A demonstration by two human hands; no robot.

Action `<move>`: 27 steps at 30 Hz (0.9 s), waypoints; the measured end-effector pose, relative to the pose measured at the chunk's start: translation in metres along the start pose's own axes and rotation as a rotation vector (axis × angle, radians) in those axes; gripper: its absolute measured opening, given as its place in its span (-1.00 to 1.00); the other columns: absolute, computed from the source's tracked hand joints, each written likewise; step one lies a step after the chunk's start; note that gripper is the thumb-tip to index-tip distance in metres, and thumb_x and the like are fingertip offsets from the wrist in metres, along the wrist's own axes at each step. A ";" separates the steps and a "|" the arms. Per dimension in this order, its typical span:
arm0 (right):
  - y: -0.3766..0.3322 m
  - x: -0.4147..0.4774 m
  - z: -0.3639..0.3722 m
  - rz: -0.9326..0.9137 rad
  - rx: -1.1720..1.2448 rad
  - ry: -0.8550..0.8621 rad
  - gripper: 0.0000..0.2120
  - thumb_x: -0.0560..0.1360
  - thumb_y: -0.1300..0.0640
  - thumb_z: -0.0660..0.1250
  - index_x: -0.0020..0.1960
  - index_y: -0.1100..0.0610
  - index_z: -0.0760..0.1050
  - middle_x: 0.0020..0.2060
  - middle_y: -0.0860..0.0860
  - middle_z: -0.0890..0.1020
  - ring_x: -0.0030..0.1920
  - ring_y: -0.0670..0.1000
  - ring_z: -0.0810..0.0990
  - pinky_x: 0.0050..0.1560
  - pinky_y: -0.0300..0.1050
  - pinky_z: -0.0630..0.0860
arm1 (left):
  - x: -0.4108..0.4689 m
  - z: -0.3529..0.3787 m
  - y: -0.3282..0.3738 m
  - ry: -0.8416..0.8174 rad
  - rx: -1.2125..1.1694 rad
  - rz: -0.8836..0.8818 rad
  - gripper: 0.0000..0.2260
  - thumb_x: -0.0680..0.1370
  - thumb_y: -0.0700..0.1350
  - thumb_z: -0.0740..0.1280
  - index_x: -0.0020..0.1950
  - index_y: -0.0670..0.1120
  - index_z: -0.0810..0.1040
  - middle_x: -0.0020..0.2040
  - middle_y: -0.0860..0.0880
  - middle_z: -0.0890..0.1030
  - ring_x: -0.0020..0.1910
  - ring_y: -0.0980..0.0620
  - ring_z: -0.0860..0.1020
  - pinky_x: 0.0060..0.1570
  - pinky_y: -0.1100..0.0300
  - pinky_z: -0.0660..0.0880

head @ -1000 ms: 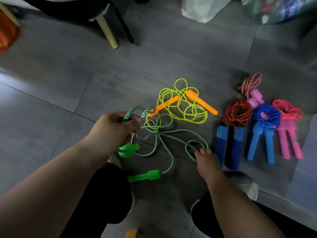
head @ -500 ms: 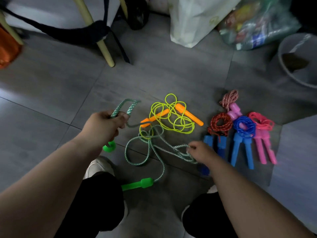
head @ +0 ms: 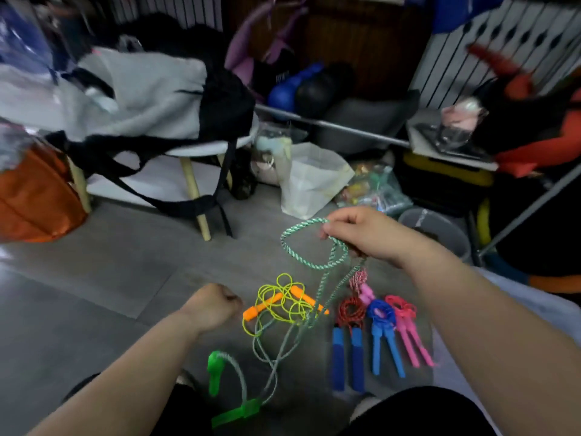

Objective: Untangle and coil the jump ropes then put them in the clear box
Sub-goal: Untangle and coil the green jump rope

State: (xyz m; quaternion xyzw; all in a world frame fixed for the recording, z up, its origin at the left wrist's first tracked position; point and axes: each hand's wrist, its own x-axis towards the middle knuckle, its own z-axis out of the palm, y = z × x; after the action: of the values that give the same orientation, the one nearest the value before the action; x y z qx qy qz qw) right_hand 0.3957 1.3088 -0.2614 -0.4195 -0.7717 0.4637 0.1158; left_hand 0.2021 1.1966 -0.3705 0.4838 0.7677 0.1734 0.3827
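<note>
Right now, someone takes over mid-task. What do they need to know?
Left hand: fingers curled in a fist low over the floor, no rope seen in it.
Right hand: raised, fingers pinching a loop of the green rope.
Green rope: strands hang down across the yellow rope; both green handles lie on the floor.
Done: four coiled ropes lie side by side, right of the yellow rope.
Left: free and coil the green rope, untangle and coil the yellow one, box all. I cannot pick out a clear box in view.
</note>
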 end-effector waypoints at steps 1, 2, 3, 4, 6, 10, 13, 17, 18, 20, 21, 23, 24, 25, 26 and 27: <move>-0.012 -0.008 -0.003 -0.041 0.001 0.004 -0.75 0.54 0.23 0.19 -0.30 0.10 0.46 -0.68 -0.15 0.37 -0.66 -0.19 0.26 -0.59 -0.41 0.23 | -0.009 -0.008 0.011 0.032 -0.005 0.058 -0.73 0.51 -0.12 0.27 -0.40 -0.08 0.44 -0.37 -0.03 0.49 -0.24 0.06 0.45 -0.35 0.41 0.32; -0.023 -0.015 -0.006 -0.079 0.005 0.006 -0.75 0.55 0.24 0.18 -0.30 0.10 0.44 -0.63 -0.16 0.46 -0.66 -0.19 0.27 -0.60 -0.41 0.23 | -0.020 -0.015 0.025 0.095 -0.109 0.109 -0.82 0.51 -0.09 0.29 -0.28 -0.09 0.51 -0.28 -0.06 0.52 -0.18 0.06 0.46 -0.33 0.41 0.34; -0.031 -0.022 -0.008 -0.108 0.014 0.009 -0.74 0.55 0.25 0.17 -0.30 0.11 0.42 -0.58 -0.15 0.52 -0.66 -0.19 0.28 -0.61 -0.40 0.23 | -0.032 -0.024 0.042 0.156 -0.266 0.168 -0.94 0.52 -0.12 0.31 -0.09 -0.09 0.55 -0.16 -0.06 0.53 -0.15 0.08 0.46 -0.32 0.47 0.35; -0.039 -0.028 -0.010 -0.130 0.023 0.016 -0.73 0.55 0.25 0.17 -0.31 0.10 0.42 -0.56 -0.13 0.54 -0.66 -0.19 0.27 -0.62 -0.40 0.22 | -0.043 -0.032 0.061 0.175 -0.444 0.265 -0.83 0.53 -0.19 0.30 0.12 -0.08 0.49 -0.05 -0.03 0.52 -0.12 0.12 0.47 -0.28 0.52 0.37; -0.053 -0.039 -0.013 -0.170 0.005 0.030 -0.74 0.55 0.24 0.19 -0.31 0.10 0.43 -0.51 -0.04 0.53 -0.65 -0.19 0.26 -0.61 -0.39 0.19 | -0.062 -0.046 0.092 0.137 -0.670 0.453 -0.59 0.50 -0.28 0.28 0.30 -0.01 0.31 0.05 0.07 0.48 -0.08 0.24 0.47 -0.16 0.55 0.41; -0.071 -0.058 -0.016 -0.243 0.017 0.020 -0.91 0.50 0.29 0.26 -0.18 0.23 0.48 -0.61 -0.12 0.40 -0.64 -0.21 0.26 -0.58 -0.42 0.17 | -0.082 -0.059 0.127 0.186 -0.446 0.571 -0.80 0.48 -0.21 0.35 0.03 0.02 0.47 -0.05 0.02 0.51 -0.21 0.19 0.44 -0.23 0.53 0.34; -0.072 -0.068 -0.018 -0.245 -0.056 -0.002 -0.83 0.45 0.36 0.31 0.02 0.20 0.53 -0.44 -0.16 0.51 -0.54 -0.27 0.38 -0.44 -0.48 0.30 | -0.087 -0.068 0.130 0.343 -0.347 0.555 -0.81 0.49 -0.15 0.35 -0.33 -0.01 0.49 -0.33 0.00 0.52 -0.33 0.21 0.42 -0.38 0.48 0.27; -0.060 -0.077 -0.025 -0.207 -0.228 0.066 -0.74 0.42 0.31 0.36 0.10 0.14 0.55 -0.03 -0.02 0.59 -0.04 -0.17 0.50 0.09 -0.30 0.40 | -0.097 -0.080 0.126 0.316 -0.458 0.494 -0.73 0.53 -0.14 0.29 -0.39 -0.03 0.48 -0.63 0.11 0.45 -0.49 0.27 0.44 -0.34 0.45 0.31; -0.056 -0.078 -0.027 -0.196 -0.262 0.091 -0.73 0.43 0.31 0.35 0.10 0.13 0.55 0.00 -0.03 0.58 0.02 -0.12 0.49 0.10 -0.29 0.38 | -0.098 -0.083 0.124 0.305 -0.533 0.472 -0.72 0.54 -0.13 0.27 -0.39 -0.04 0.47 -0.66 0.09 0.39 -0.50 0.23 0.43 -0.29 0.34 0.31; -0.050 -0.081 -0.026 -0.175 -0.307 0.125 -0.75 0.44 0.34 0.32 0.08 0.15 0.57 0.03 0.04 0.61 0.05 -0.05 0.51 0.10 -0.25 0.39 | -0.102 -0.089 0.123 0.277 -0.743 0.427 -0.74 0.57 -0.12 0.22 -0.33 -0.09 0.43 -0.68 0.07 0.29 -0.60 0.19 0.37 -0.37 0.29 0.31; -0.047 -0.081 -0.024 -0.155 -0.338 0.130 -0.77 0.45 0.33 0.30 0.07 0.17 0.59 0.05 0.08 0.62 0.09 0.00 0.53 0.13 -0.19 0.40 | -0.105 -0.093 0.125 0.259 -0.836 0.415 -0.75 0.58 -0.12 0.19 -0.29 -0.11 0.42 -0.68 0.07 0.26 -0.64 0.19 0.32 -0.46 0.34 0.29; -0.042 -0.081 -0.018 -0.132 -0.441 0.100 -0.80 0.47 0.30 0.29 0.05 0.18 0.60 0.05 0.08 0.62 0.09 0.02 0.54 0.10 -0.25 0.40 | -0.111 -0.097 0.129 0.230 -0.892 0.447 -0.77 0.60 -0.11 0.14 -0.23 -0.10 0.43 -0.68 0.07 0.26 -0.67 0.20 0.22 -0.56 0.39 0.20; -0.042 -0.081 -0.014 -0.133 -0.461 0.083 -0.79 0.47 0.29 0.29 0.07 0.18 0.58 0.06 0.07 0.61 0.05 -0.02 0.53 0.02 -0.37 0.40 | -0.112 -0.097 0.132 0.215 -0.858 0.481 -0.78 0.61 -0.11 0.13 -0.19 -0.09 0.46 -0.66 0.08 0.27 -0.67 0.20 0.20 -0.55 0.37 0.18; -0.044 -0.082 -0.011 -0.145 -0.418 0.064 -0.76 0.46 0.29 0.31 0.11 0.18 0.55 0.06 0.06 0.60 0.01 -0.08 0.50 -0.08 -0.49 0.36 | -0.113 -0.096 0.135 0.198 -0.802 0.513 -0.79 0.61 -0.12 0.12 -0.15 -0.08 0.48 -0.65 0.08 0.30 -0.67 0.20 0.18 -0.53 0.35 0.18; -0.047 -0.082 -0.008 -0.161 -0.277 0.035 -0.72 0.45 0.31 0.31 0.16 0.16 0.51 0.07 0.05 0.58 -0.01 -0.13 0.48 -0.11 -0.55 0.34 | -0.113 -0.093 0.139 0.180 -0.737 0.544 -0.80 0.61 -0.13 0.12 -0.12 -0.07 0.51 -0.63 0.09 0.32 -0.66 0.20 0.18 -0.53 0.35 0.19; -0.052 -0.083 -0.005 -0.180 -0.085 0.000 -0.68 0.45 0.35 0.30 0.18 0.14 0.45 0.06 0.03 0.56 -0.03 -0.17 0.48 -0.09 -0.55 0.37 | -0.112 -0.090 0.142 0.162 -0.674 0.570 -0.80 0.61 -0.14 0.13 -0.10 -0.06 0.52 -0.62 0.10 0.33 -0.66 0.20 0.19 -0.55 0.37 0.19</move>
State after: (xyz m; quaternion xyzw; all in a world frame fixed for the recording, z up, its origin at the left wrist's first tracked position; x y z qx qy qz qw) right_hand 0.4217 1.2381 -0.1996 -0.3529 -0.8253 0.4183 0.1392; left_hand 0.2477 1.1747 -0.1742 0.5090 0.5318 0.5498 0.3947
